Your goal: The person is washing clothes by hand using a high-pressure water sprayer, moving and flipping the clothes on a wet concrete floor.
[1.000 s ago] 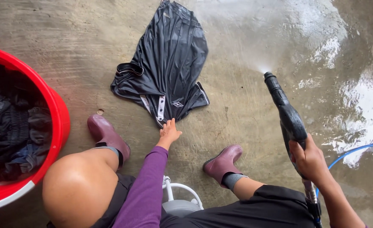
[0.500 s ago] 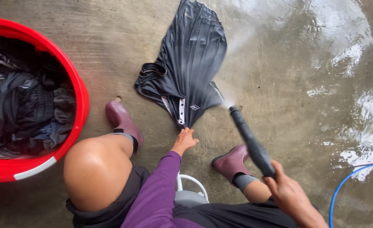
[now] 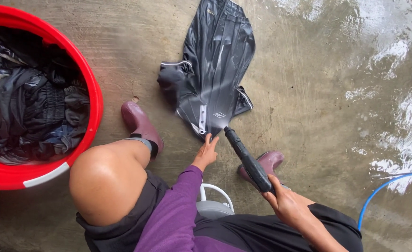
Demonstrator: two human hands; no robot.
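While the wet concrete floor (image 3: 308,93) keeps its puddles far right, I see the dark garment (image 3: 215,70) now taking spray near its bottom hem, since the black spray wand (image 3: 245,156) has swung in from the right. My right hand (image 3: 283,200) grips the wand's handle; my left hand (image 3: 207,151), fingers together, presses the hem's near edge, just left of the nozzle.

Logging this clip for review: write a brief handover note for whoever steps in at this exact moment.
Left hand: fingertips pinning the hem of the dark garment, spread flat on the wet concrete floor.
Right hand: gripping the black spray wand, nozzle spraying the garment's lower edge.
Red tub to the left holds more dark clothes.
Done: garment wet. Left: remaining clothes, judging by the tub.
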